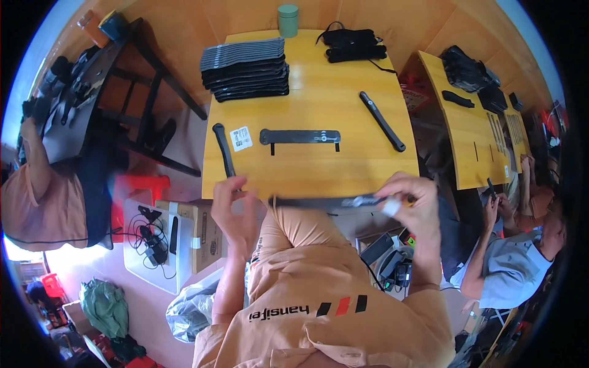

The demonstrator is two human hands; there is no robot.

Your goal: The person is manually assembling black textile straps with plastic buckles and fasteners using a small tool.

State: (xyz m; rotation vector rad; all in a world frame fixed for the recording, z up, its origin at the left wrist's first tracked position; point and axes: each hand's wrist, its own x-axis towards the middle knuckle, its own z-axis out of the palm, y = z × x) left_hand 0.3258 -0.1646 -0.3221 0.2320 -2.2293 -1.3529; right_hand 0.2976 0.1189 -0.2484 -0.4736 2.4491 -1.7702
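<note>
Black strap (313, 202) is up in the air just off the near edge of the worktop (319, 172), in the head view (only one here). The right hand (414, 199) is pinching its right end; the left hand (235, 214) is blurry near the other end, so can't tell if it's gripping anything. My guess: mid-handling of a single strap, and the next move calls for the left hand to steady the loose end so it lies straight. Containers: a green canister (288, 21) at the far edge looks closed, contents hidden. Down left, a white plastic bin (138, 264) has black cables (153, 245) in or on it, can't tell which. Cardboard box (205, 236) right beside it, insides not visible.
</note>
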